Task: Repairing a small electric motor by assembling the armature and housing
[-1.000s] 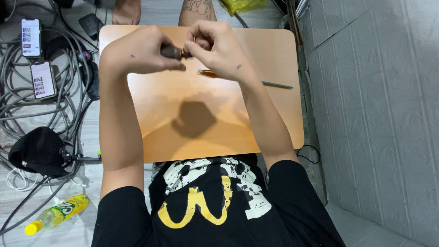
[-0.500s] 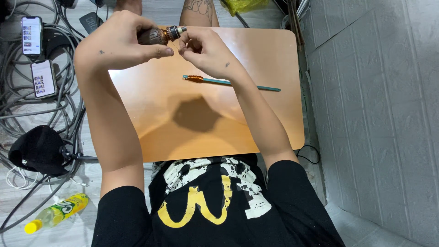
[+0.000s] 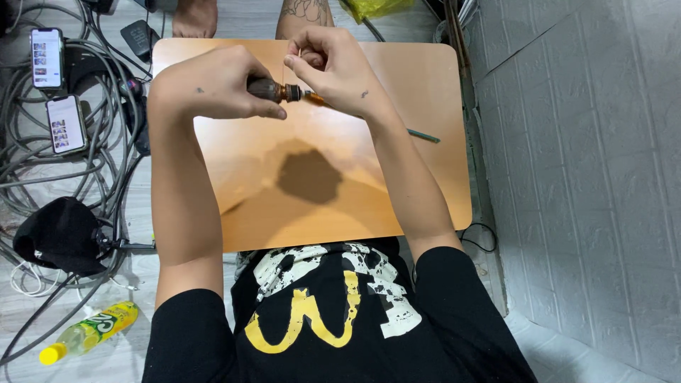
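above the far half of a small orange-brown table (image 3: 425, 184), both hands raised and close together. left hand (image 3: 213, 85) wrapped around a dark brown tool handle (image 3: 266, 89), fingers curled tight, most of the handle buried in the fist; only its front end and a coppery metal collar (image 3: 291, 93) showing. right hand (image 3: 337, 67) just beside it, fingertips pressed together in a pinch right at the tip of the tool, around something too small and too covered to make out. can't tell whether a bit or a thin wire sits there; a faint pale line near the thumb, not clear enough to name. lying on the table under and behind the right wrist, a slim orange-and-green rod (image 3: 422, 135), its middle hidden by the forearm, only the orange end near the tool and the green end toward the right edge visible. dark blurred shadow (image 3: 308, 176) on the tabletop below the hands. off to the left on the floor: a tangle of grey cables (image 3: 42, 163), two phones (image 3: 65, 124) with lit screens, a black cap (image 3: 60, 234), a yellow-green drink bottle (image 3: 89, 332) on its side. at the top edge, someone else's bare foot (image 3: 195, 18) and a tattooed leg, cut off by the frame. at the bottom, black printed t-shirt (image 3: 326, 319).
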